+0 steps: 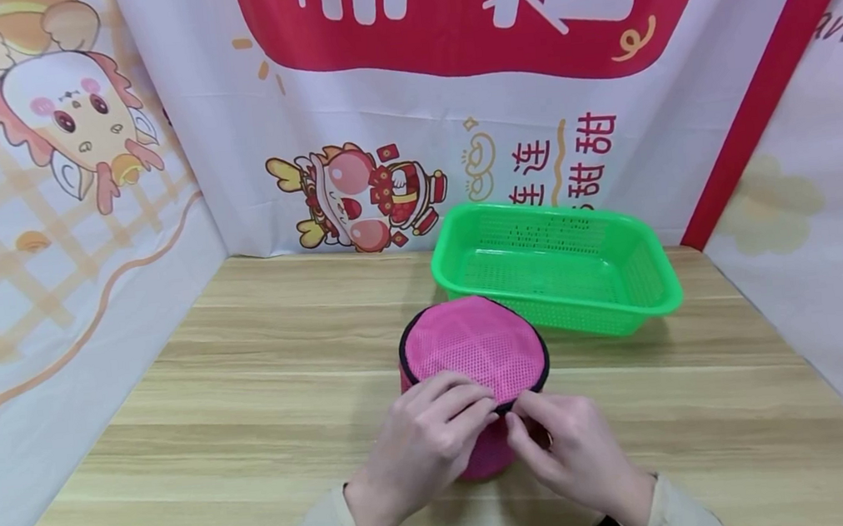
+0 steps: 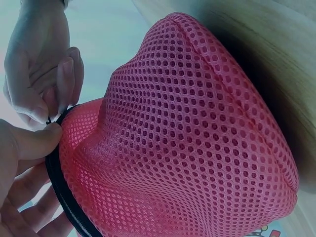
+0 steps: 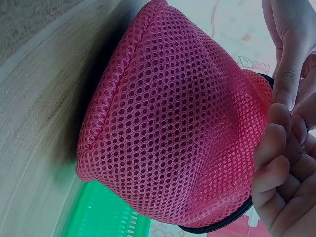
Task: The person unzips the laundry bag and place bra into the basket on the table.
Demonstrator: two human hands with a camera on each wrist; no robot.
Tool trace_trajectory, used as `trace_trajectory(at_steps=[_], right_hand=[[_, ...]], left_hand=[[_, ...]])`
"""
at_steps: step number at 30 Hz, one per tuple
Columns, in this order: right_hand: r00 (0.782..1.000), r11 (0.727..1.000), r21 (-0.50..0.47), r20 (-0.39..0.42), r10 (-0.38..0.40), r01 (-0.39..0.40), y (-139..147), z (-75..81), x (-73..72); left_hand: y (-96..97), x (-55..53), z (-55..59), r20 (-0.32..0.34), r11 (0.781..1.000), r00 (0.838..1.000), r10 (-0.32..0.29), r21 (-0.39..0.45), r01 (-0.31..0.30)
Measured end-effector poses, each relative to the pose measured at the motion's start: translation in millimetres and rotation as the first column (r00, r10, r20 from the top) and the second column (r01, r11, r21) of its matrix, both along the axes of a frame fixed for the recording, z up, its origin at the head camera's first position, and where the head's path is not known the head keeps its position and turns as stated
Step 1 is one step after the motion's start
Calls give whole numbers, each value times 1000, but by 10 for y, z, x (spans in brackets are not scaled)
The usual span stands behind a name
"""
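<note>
We see a wood-grain tabletop [image 1: 251, 378] beneath the left grip [image 1: 424, 440] and right grip [image 1: 582, 448]. Beyond the right grip sits a green basket [image 1: 584, 314]. Just ahead of both grips stands our round pink mesh bag [image 1: 474, 349], its top covered. We pinch its black zip edge [image 2: 67, 200] with the left grip, while the right grip pinches that edge just beside it.
</note>
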State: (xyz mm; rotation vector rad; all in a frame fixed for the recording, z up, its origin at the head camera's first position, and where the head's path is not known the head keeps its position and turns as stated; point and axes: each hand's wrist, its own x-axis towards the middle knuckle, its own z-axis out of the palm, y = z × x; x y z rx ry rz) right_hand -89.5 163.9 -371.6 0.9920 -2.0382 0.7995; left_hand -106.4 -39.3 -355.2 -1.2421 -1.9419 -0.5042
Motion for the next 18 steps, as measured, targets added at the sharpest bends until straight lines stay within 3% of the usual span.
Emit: trace_trajectory(at_steps=[5,13,18], right_hand=[[1000,1000,0,-1,-7,7,5,0,-6],[999,1000,9,34,-10,10,9,3,-5],[1000,1000,7,8,-17,17,9,-4,-15]], left_hand=[[-8,-2,-2,22,1000,1000,4,-1,-4],[-7,-13,-9,-2,1000,1000,-2,5,2],[-12,-14,-12,-5,1000,1000,-1,-1,1]])
